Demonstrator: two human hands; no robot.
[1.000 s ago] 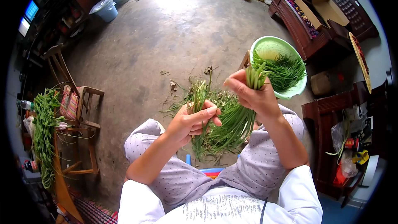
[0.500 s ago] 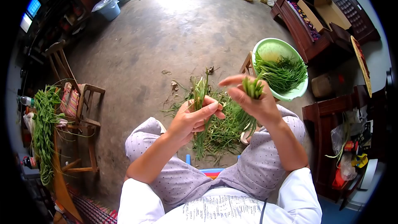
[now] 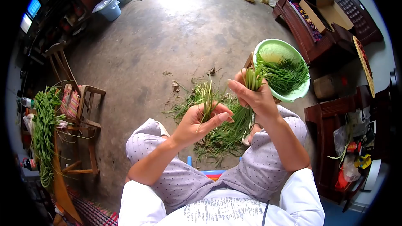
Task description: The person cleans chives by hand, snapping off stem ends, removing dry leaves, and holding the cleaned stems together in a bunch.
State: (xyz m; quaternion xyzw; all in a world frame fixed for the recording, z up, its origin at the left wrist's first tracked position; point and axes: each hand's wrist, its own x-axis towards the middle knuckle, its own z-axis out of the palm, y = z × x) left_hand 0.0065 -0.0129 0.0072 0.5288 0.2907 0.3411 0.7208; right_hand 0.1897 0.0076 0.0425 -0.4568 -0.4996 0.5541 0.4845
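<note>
The person sits with knees spread, both hands raised above the floor and apart from each other. The right hand (image 3: 258,99) is clamped around a thick bundle of chive-like greens (image 3: 254,78), the pale stem ends poking up above the fist and the long leaves hanging below it. The left hand (image 3: 202,121) is curled around a thin bunch of stalks (image 3: 208,96), which stands nearly upright, its thumb pointing toward the other hand.

Under and beyond the hands, a loose pile of green scraps (image 3: 217,146) (with a few brown, withered bits near its far edge) spreads over the concrete floor (image 3: 138,67). Just beyond the right hand, a pale green plastic colander (image 3: 271,50) rests on a wooden stool (image 3: 249,61) and holds more long, slender greens (image 3: 288,75). Well off to the left, leafy stems (image 3: 44,129) are heaped beside a wooden chair (image 3: 90,102) with a striped cloth (image 3: 69,100) on it.
</note>
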